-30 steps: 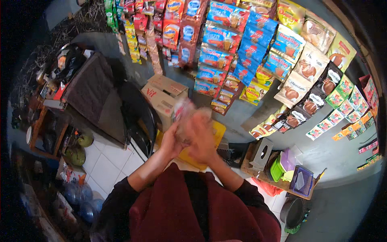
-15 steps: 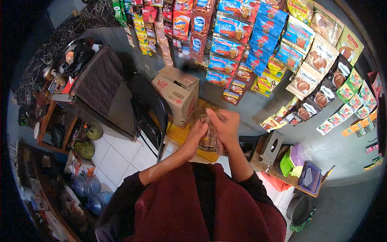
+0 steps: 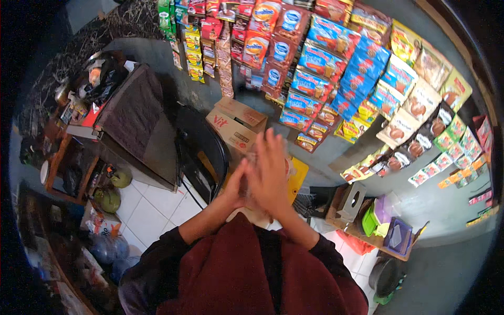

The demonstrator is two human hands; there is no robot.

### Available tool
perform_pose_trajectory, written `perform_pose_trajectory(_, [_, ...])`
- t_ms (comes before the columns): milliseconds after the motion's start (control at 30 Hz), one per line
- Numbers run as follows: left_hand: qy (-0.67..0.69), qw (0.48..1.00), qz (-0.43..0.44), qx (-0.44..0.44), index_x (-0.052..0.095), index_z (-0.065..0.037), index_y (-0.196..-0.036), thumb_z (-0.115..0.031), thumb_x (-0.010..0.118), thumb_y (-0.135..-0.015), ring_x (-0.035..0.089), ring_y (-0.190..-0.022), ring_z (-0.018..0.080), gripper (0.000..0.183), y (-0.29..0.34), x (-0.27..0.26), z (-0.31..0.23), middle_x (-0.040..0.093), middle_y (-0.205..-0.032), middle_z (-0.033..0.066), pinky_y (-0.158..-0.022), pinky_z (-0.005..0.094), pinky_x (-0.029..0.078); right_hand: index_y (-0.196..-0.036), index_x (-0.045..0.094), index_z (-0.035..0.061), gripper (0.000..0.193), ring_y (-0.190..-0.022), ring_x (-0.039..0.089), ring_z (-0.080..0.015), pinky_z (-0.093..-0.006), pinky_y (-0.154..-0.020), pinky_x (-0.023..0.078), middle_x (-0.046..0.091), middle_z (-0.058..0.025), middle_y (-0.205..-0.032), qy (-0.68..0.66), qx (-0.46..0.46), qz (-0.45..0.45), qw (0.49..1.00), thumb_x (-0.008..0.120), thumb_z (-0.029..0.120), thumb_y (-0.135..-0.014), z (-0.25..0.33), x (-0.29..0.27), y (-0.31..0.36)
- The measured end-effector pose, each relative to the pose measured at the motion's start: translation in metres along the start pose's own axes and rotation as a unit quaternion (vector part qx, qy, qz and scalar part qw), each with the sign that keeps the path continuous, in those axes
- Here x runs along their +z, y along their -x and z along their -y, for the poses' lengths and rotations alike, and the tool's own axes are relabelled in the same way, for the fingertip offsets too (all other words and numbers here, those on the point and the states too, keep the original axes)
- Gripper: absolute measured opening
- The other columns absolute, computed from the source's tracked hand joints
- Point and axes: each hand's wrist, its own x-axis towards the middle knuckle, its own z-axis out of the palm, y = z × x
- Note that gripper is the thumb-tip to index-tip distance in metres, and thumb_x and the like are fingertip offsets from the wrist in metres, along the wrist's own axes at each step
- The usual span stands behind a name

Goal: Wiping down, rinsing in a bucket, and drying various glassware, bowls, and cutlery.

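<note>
From the head of this person point(image 3: 215, 268) here, a fisheye looks down — left hand point(image 3: 234, 186) and right hand point(image 3: 270, 176) close, grey wall point(image 3: 443, 275) beyond.

Clear item point(image 3: 252, 157): small, translucent, apparently thin and colourless. Position: between the palms of the left hand point(image 3: 234, 185) and the right hand point(image 3: 269, 170), on the wearer's side of the cardboard box point(image 3: 237, 124). Condition: mostly covered by the hands; exact shape and contents cannot be determined because of motion blur. Pose: enclosed between the two facing palms, fingers extended toward the cardboard box; a pale edge shows above the left fingertips, near the cardboard box's lower right corner.
</note>
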Motion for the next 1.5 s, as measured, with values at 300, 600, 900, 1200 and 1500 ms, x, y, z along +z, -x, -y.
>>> perform_pose_trajectory(300, [0.045, 0.995, 0.002, 0.093, 0.037, -0.005, -0.12, -0.045, 0.052, -0.069, 0.047, -0.1, 0.0196, 0.066, 0.019, -0.059, -0.019, 0.046, -0.114, 0.0085, -0.088, 0.0317, 0.036, -0.123, 0.03, -0.0037, 0.051, -0.119, 0.028, -0.0305, -0.0377, -0.098, 0.019, 0.03, -0.0213, -0.127, -0.302, 0.14, -0.031, 0.942, 0.047, 0.021, -0.082, 0.012, 0.06, 0.005])
perform_pose_trajectory(600, [-0.069, 0.986, 0.007, 0.152, 0.032, -0.008, -0.121, -0.046, 0.05, -0.075, 0.043, -0.105, 0.0185, 0.063, 0.026, -0.087, -0.045, 0.041, -0.116, 0.0075, -0.088, 0.0327, 0.035, -0.091, 0.053, -0.0024, 0.028, -0.077, 0.05, -0.0115, -0.0234, -0.07, 0.039, 0.055, -0.0044, -0.086, -0.424, 0.38, -0.001, 0.822, 0.052, 0.024, -0.082, -0.008, 0.101, -0.004])
perform_pose_trajectory(900, [-0.083, 0.948, -0.216, 0.218, 0.037, -0.006, -0.118, -0.032, 0.051, -0.08, 0.05, -0.095, 0.0175, 0.048, 0.02, -0.054, -0.071, 0.047, -0.109, 0.0078, -0.08, 0.0295, 0.041, -0.089, 0.054, -0.0012, 0.021, -0.089, 0.048, -0.0184, -0.0293, -0.08, 0.037, 0.052, -0.0107, -0.089, -0.268, 0.178, -0.091, 0.942, 0.046, 0.017, -0.083, 0.03, 0.125, -0.022])
perform_pose_trajectory(1200, [0.159, 0.983, -0.021, 0.091, 0.042, -0.004, -0.117, -0.043, 0.043, -0.08, 0.048, -0.103, 0.0209, 0.054, 0.034, -0.07, -0.094, 0.05, -0.112, 0.0097, -0.088, 0.0373, 0.038, -0.113, 0.046, -0.0032, 0.037, -0.119, 0.026, -0.0373, -0.0458, -0.098, 0.015, 0.032, -0.0238, -0.126, -0.139, -0.174, -0.097, 0.97, 0.036, 0.021, -0.086, 0.024, 0.134, -0.002])
perform_pose_trajectory(1500, [0.102, 0.987, 0.114, -0.053, 0.043, -0.004, -0.114, -0.034, 0.046, -0.079, 0.055, -0.089, 0.0259, 0.045, 0.067, -0.134, -0.074, 0.054, -0.103, 0.0114, -0.079, 0.0419, 0.043, -0.097, 0.055, 0.0017, 0.022, -0.08, 0.054, -0.0139, -0.0253, -0.071, 0.041, 0.058, -0.0102, -0.09, -0.291, -0.059, 0.629, 0.719, 0.053, 0.009, -0.076, -0.011, 0.09, -0.069])
